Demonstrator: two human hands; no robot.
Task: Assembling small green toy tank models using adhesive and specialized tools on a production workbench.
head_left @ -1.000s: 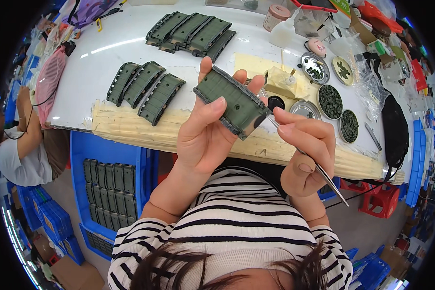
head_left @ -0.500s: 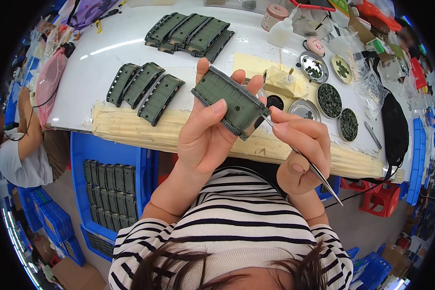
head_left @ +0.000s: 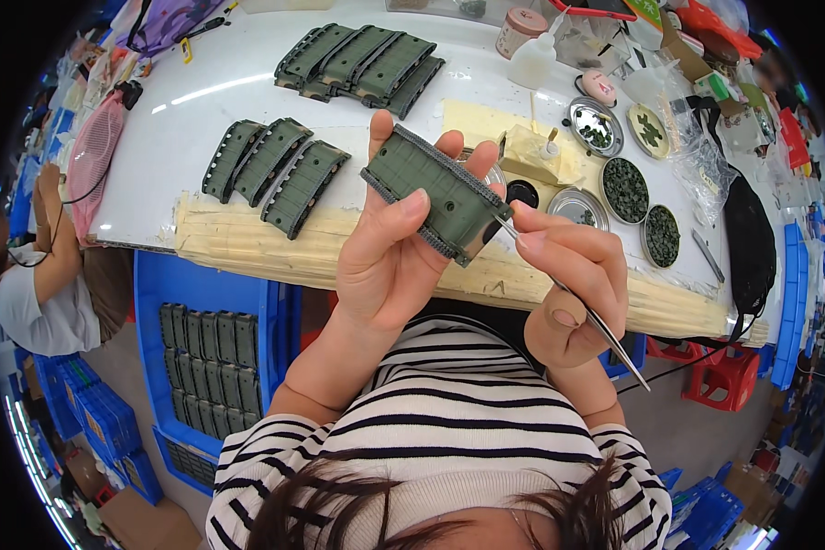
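Note:
My left hand (head_left: pixel 387 247) grips a curved dark green panel (head_left: pixel 431 188) with raised ridged edges, thumb on its face and fingers behind. It is held tilted above the table's front edge. In my right hand (head_left: pixel 577 275) is a pair of metal tweezers (head_left: pixel 605 332), whose tips touch the panel's right end, near a small corner piece. Whether the tips grip anything there is too small to tell. Three similar green panels (head_left: pixel 287 188) lie on the table to the left, and several more are grouped behind them (head_left: pixel 357 60).
Right of my hands stand round tins of small dark green pieces (head_left: pixel 624 191), a lidded dish (head_left: pixel 594 126) and a yellow block (head_left: pixel 533 151). A black bag (head_left: pixel 748 247) hangs over the right edge. Below left, a blue crate (head_left: pixel 156 362) holds several panels. Another person (head_left: pixel 46 302) sits at far left.
The panel in my left hand has shifted very slightly to the left. My right hand and the tweezers stay at its right end.

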